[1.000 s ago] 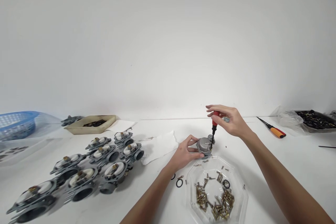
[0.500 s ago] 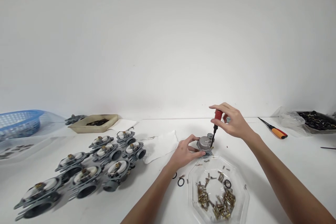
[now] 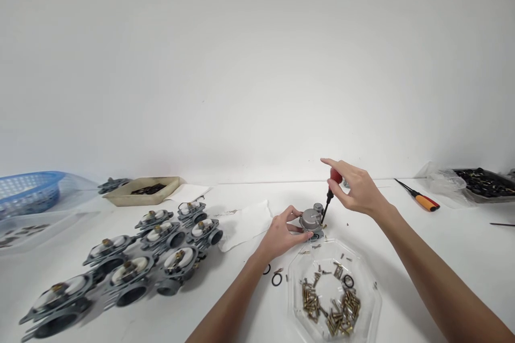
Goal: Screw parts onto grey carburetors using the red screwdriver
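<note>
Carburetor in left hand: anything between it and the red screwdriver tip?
Nothing visible. The red-handled screwdriver in the right hand comes down at the edge of the grey carburetor held by the left hand; no finger or part shows between them.

Before you: screwdriver (image 3: 335,176), red handle, black shaft; carburettor (image 3: 311,220), matte grey; screws (image 3: 330,305), brass yellow; O-ring (image 3: 276,279), black; basket (image 3: 28,193), blue lattice; second screwdriver (image 3: 422,202), orange and black; bench (image 3: 402,257), white.
</note>
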Available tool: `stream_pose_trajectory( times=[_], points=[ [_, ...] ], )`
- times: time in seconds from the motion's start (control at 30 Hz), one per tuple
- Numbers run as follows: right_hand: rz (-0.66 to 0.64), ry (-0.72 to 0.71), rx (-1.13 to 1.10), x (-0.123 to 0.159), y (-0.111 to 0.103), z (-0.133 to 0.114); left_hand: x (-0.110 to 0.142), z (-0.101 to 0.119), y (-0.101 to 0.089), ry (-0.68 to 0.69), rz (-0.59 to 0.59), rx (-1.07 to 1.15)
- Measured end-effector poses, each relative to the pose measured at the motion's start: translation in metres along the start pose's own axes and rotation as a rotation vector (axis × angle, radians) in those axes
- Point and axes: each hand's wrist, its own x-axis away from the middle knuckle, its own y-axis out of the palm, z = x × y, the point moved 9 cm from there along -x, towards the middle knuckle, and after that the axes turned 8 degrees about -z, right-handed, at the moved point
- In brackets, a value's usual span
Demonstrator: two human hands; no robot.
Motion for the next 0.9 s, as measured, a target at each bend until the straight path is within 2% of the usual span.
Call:
stream_pose_trajectory(
  times=[0.07,0.23,0.37,0.47,0.53,0.67,0.83,0.9],
  points=[
    [-0.014,0.004,0.061,0.000,0.001,-0.001,0.000,0.000,0.001,-0.004,-0.005,0.013],
    [-0.009,0.150,0.092,0.001,0.002,0.010,-0.001,-0.003,0.001,-0.022,-0.010,0.035],
    [-0.034,0.105,0.053,0.002,0.005,0.008,-0.001,-0.006,0.001,-0.040,-0.013,0.068],
    [-0.001,0.176,0.110,0.003,0.001,0.014,-0.002,-0.006,0.001,-0.046,-0.012,0.104],
    [0.008,0.210,0.085,0.003,-0.001,0.017,-0.002,-0.007,0.001,-0.052,-0.007,0.116],
    [-0.074,0.172,-0.002,0.001,0.004,0.013,-0.001,-0.006,0.002,-0.053,-0.005,0.124],
    [-0.057,0.256,-0.029,0.002,0.000,0.023,-0.001,-0.002,0.003,-0.030,-0.012,0.131],
    [-0.104,0.230,-0.105,0.002,0.004,0.022,0.000,-0.001,0.003,-0.026,-0.012,0.124]
  ],
)
